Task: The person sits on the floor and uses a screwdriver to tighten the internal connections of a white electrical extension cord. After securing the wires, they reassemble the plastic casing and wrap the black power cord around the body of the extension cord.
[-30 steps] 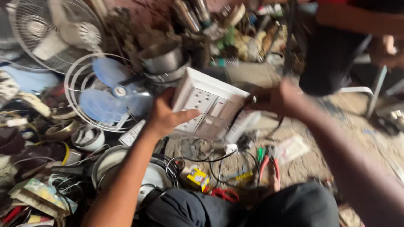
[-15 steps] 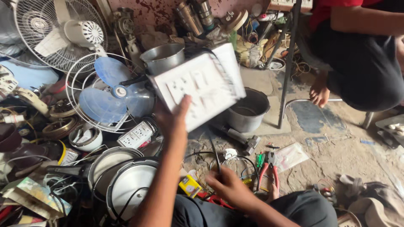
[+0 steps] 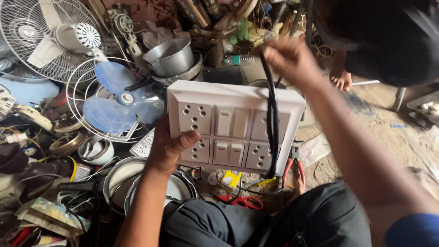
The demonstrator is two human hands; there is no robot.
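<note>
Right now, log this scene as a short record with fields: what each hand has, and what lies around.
left hand: left hand grips the lower left edge of the white switch-and-socket box, thumb on its face
right hand: right hand pinches the black cable above the box
cable: runs down across the box's right side
below box: red-handled pliers, red scissors
left of box: blue fan blades in a wire guard, white fan
behind box: metal pot

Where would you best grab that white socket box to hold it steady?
By its left edge, as the left hand does: the white socket box is flat and broad, and the black cable, held by the right hand, crosses its right side.
</note>
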